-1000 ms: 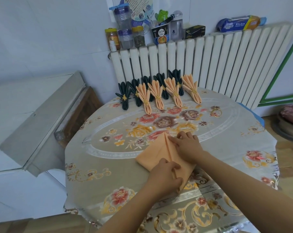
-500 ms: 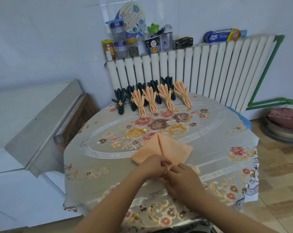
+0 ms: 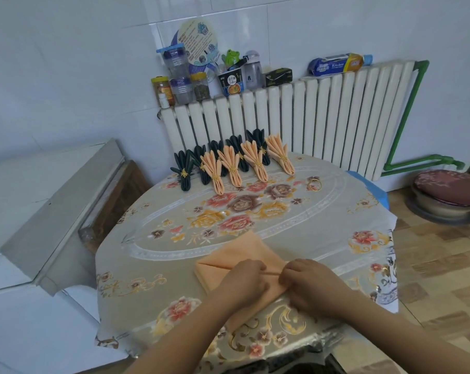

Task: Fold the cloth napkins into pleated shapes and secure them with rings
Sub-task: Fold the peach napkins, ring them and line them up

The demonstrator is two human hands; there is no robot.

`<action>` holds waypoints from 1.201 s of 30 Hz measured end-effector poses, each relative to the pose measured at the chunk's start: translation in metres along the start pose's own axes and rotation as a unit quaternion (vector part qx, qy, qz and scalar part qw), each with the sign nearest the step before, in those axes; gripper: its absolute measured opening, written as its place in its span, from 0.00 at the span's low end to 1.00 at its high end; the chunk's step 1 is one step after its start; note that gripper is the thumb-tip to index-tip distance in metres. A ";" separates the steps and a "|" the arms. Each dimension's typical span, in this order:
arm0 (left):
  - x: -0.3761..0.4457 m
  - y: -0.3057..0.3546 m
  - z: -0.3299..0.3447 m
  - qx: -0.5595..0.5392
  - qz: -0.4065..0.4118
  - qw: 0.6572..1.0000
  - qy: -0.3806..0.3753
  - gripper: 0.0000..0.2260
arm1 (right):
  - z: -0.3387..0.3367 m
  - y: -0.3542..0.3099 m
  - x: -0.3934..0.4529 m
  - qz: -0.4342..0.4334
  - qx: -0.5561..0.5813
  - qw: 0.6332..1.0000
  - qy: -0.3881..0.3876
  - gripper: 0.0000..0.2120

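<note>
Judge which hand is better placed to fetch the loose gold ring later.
Right hand: the gold ring lies on the table's far right side; the left hand would have to cross the peach napkin.

Napkin (image 3: 236,255) near half hidden under hands; forearms cut off below.

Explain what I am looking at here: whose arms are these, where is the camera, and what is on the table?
No machine here: a person wears a wide-angle camera on the head, looking forward and down, so the arms reach in from the bottom edge. The left hand and right hand both work a fold in a flat peach napkin at the near side of the table, which has a flowered cover. Whether the fingers pinch the cloth or only press it is hard to tell. At the far side lie finished pleated napkins, dark and peach, each ringed. One spare gold ring lies beside them. Behind is a radiator with jars on top.
</note>
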State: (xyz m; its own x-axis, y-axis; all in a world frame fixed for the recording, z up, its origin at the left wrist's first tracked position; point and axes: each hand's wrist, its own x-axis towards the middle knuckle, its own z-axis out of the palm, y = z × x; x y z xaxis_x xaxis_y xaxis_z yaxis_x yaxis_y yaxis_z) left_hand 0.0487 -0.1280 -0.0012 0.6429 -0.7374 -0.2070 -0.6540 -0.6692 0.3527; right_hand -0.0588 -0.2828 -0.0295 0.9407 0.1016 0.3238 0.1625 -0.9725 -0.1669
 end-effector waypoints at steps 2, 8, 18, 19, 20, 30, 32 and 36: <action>-0.001 0.001 0.000 0.007 0.006 1.000 -0.007 0.22 | 0.001 0.000 -0.004 0.015 0.040 0.999 -0.018 0.10; -0.013 -0.003 -0.006 0.080 0.052 0.993 -0.070 0.35 | 0.003 0.000 -0.003 0.035 0.075 0.997 -0.001 0.13; -0.030 -0.037 -0.038 0.021 0.033 0.997 -0.067 0.09 | 0.009 -0.007 -0.002 0.121 0.136 0.983 0.033 0.06; -0.030 -0.045 -0.040 -0.006 0.017 0.998 -0.054 0.12 | 0.010 -0.008 -0.002 0.139 0.153 0.978 0.037 0.04; -0.029 -0.052 -0.041 -0.029 -0.002 0.999 -0.032 0.13 | 0.010 -0.009 -0.001 0.157 0.168 0.972 0.041 0.03; -0.022 -0.056 -0.011 0.016 -0.087 0.987 0.135 0.14 | 0.014 -0.021 0.009 0.243 0.201 0.947 0.055 0.04; -0.023 -0.056 -0.007 0.039 -0.097 0.985 0.136 0.13 | 0.017 -0.023 0.011 0.252 0.202 0.944 0.063 0.07; -0.026 -0.063 0.001 0.043 -0.142 0.971 0.185 0.14 | 0.017 -0.025 0.013 0.268 0.228 0.933 0.073 0.08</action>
State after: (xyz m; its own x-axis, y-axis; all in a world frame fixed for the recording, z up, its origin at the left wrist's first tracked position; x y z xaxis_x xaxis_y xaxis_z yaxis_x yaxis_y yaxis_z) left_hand 0.0731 -0.0667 -0.0194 0.8914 -0.4490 0.0626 -0.4496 -0.8579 0.2489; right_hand -0.0457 -0.2539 -0.0368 0.8778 -0.4362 0.1978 -0.1792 -0.6820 -0.7091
